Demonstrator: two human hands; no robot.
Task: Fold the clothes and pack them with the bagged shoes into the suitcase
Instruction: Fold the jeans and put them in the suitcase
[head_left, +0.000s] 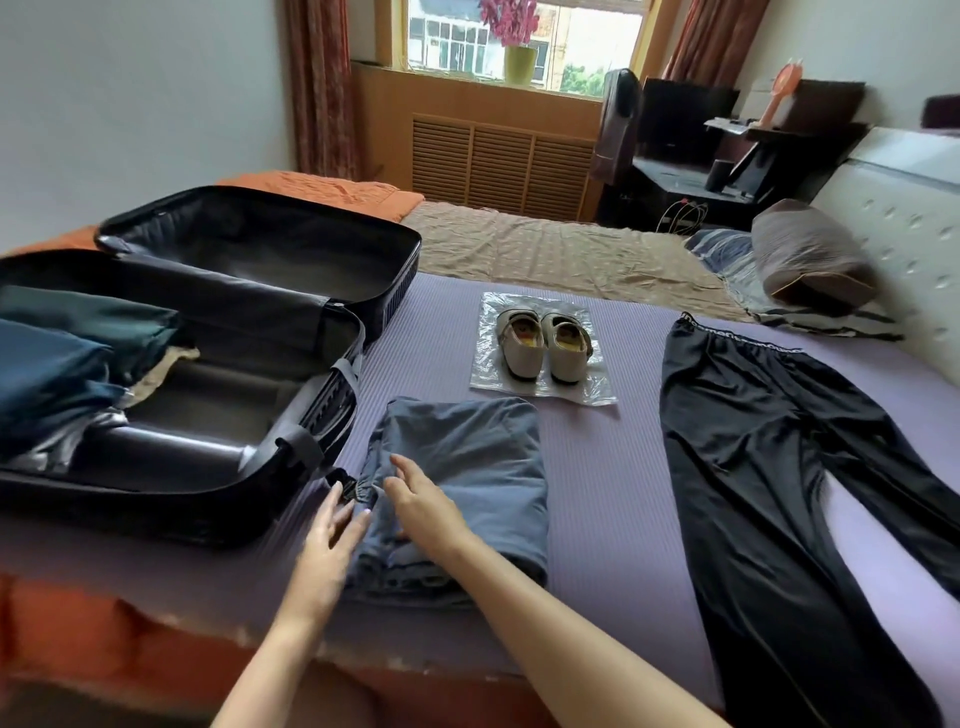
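A folded blue-grey garment (467, 467) lies on the purple mat in front of me. My right hand (421, 501) rests on its left part with fingers straight. My left hand (330, 535) touches the garment's left edge, fingers spread and blurred. An open black suitcase (291, 467) lies to the left, with folded dark blue and green clothes (67, 358) in its near half. Beyond the garment, a pair of beige shoes (543, 343) stands on a clear plastic bag (597, 387). Black trousers (769, 467) lie spread flat at the right.
The purple mat (613, 483) covers the near bed, over an orange cover. A brown pillow (810, 260) and striped bedding lie at the far right by the white headboard. A desk, chair and window with a flower pot stand at the back.
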